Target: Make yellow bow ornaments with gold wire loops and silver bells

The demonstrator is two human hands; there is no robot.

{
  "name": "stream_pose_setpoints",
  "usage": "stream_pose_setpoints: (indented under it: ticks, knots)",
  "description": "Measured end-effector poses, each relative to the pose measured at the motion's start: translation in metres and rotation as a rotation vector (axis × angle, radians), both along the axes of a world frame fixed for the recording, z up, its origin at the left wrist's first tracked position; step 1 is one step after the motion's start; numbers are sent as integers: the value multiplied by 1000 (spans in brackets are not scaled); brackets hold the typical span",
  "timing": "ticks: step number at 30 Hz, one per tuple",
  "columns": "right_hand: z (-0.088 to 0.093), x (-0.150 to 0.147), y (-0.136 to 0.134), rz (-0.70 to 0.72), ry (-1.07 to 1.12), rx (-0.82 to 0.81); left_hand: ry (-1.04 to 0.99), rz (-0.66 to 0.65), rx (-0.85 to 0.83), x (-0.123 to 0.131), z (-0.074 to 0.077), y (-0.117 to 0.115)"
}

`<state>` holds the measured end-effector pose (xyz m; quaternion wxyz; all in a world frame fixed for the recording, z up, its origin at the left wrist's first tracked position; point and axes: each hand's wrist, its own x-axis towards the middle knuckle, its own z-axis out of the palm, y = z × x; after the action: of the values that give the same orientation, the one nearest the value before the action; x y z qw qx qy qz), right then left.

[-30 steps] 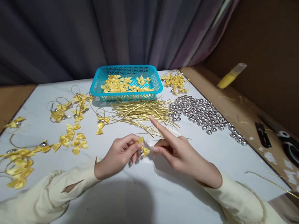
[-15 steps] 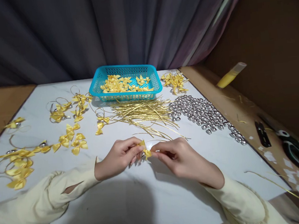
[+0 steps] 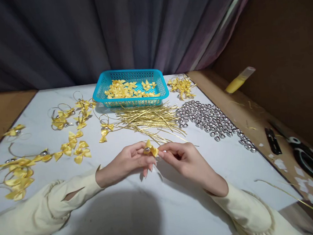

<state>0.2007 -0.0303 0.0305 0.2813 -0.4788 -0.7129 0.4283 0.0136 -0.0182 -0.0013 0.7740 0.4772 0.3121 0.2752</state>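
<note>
My left hand (image 3: 127, 162) and my right hand (image 3: 187, 160) meet over the middle of the white table top (image 3: 126, 209). Between their fingertips is a small yellow ribbon bow (image 3: 150, 148) with a silver bead at its centre. Both hands pinch it, the left from the left side, the right from the right. A thin gold wire seems to run from the bow under my right fingers, but I cannot make it out clearly.
A turquoise basket (image 3: 130, 86) of yellow bows stands at the back. In front of it lie a heap of gold wires (image 3: 148, 118) and a spread of silver beads (image 3: 209, 118). Finished bows on wire loops (image 3: 20, 167) lie left. Scissors (image 3: 306, 154) and a yellow bottle (image 3: 238, 80) are right.
My right forefinger, stretched out a second ago, has curled in to pinch. Both hands have lifted the bow slightly and turned it.
</note>
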Motion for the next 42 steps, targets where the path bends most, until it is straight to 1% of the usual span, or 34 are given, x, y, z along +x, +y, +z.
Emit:
stream_pose_setpoints:
  ticks: [3, 6, 9, 11, 13, 15, 17, 20, 22, 26, 29, 32, 34, 36, 38, 42]
  knots:
    - [-5, -3, -3, -40, 34, 37, -6, 56, -74, 3, 0, -3]
    - [-9, -6, -6, -22, 8, 66, -25, 120, -90, 6, 0, -7]
    - [-12, -5, -8, -9, -38, 142, -24, 141, -122, 6, 0, -7]
    - [-13, -4, -8, -15, -71, 216, 20, 156, -135, 5, 1, -6]
    - [-14, -2, -8, -21, -114, 296, 112, 182, -101, 3, 1, -5]
    - [-14, 0, -9, 1, -166, 369, 202, 179, -48, 2, 2, -5]
    - [-14, 1, -9, 64, -225, 417, 259, 142, -4, 3, 3, -6]
    - [-15, 0, -11, 157, -278, 434, 312, 98, 47, 6, 6, -10]
    - [-16, 0, -11, 178, -266, 416, 346, 94, 104, 8, 7, -12]
    - [-14, -1, -10, 169, -211, 328, 379, 84, 233, 8, 6, -13]
    - [-10, -2, -10, 160, -168, 252, 392, 88, 242, 7, 4, -12]
    - [-6, -1, -9, 142, -126, 184, 401, 128, 234, 4, 3, -11]
    - [-4, -1, -8, 129, -96, 134, 440, 165, 322, 3, 2, -11]
    - [-4, 0, -6, 116, -62, 71, 492, 178, 456, 2, 3, -11]
    - [-3, 0, -5, 110, -22, -10, 523, 141, 561, 1, 3, -11]
    - [-1, -1, -4, 126, 52, -172, 548, 72, 683, 1, 2, -13]
